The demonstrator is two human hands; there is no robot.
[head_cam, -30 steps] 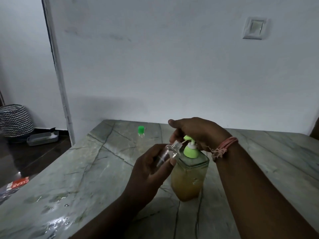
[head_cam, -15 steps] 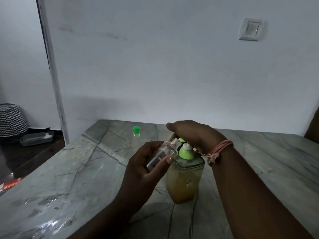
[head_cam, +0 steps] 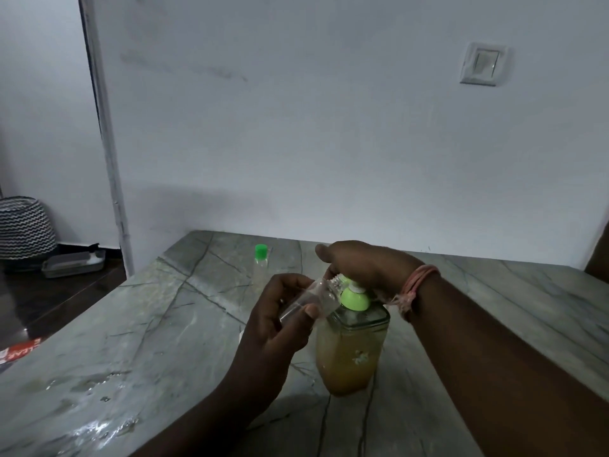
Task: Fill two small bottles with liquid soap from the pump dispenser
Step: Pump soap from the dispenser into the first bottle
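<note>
Left hand grips tilted uncapped small bottle, mouth at nozzle. Right hand presses pump dispenser head down, fingers curled over it. Green-capped bottle behind on worktop.

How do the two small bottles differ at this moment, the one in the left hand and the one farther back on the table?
The held bottle is uncapped, its threaded neck bare; the standing bottle wears a green cap. The held bottle lies tilted in the left hand, neck toward the pump dispenser; the standing bottle is upright on the table, untouched. Both are small and clear.
</note>
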